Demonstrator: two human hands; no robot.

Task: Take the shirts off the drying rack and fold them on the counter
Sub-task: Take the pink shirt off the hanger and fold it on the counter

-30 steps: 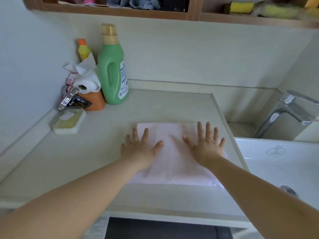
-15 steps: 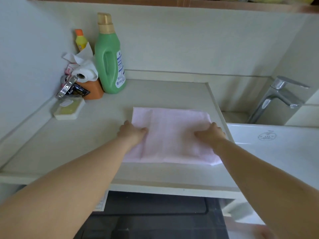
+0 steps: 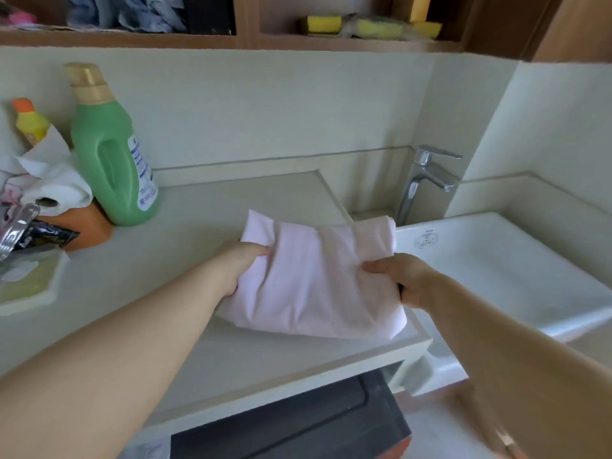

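Note:
A folded pale pink shirt [image 3: 314,279] is lifted a little off the pale counter [image 3: 205,240], sagging in the middle. My left hand [image 3: 240,263] grips its left edge, thumb on top and fingers under the cloth. At the right edge, my right hand [image 3: 402,279] grips the shirt the same way. The shirt hangs over the counter's front right part, close to the sink. No drying rack is in view.
A green detergent bottle [image 3: 112,160], a yellow bottle [image 3: 29,122], a paper roll [image 3: 56,190] and a soap dish [image 3: 26,283] crowd the counter's left. A white sink [image 3: 496,270] with a chrome tap [image 3: 424,180] lies right. A shelf [image 3: 231,41] hangs above.
A second ago both hands pressed flat on the shirt lying on the counter. They then slid to its side edges, and now they grip it and have raised it off the counter.

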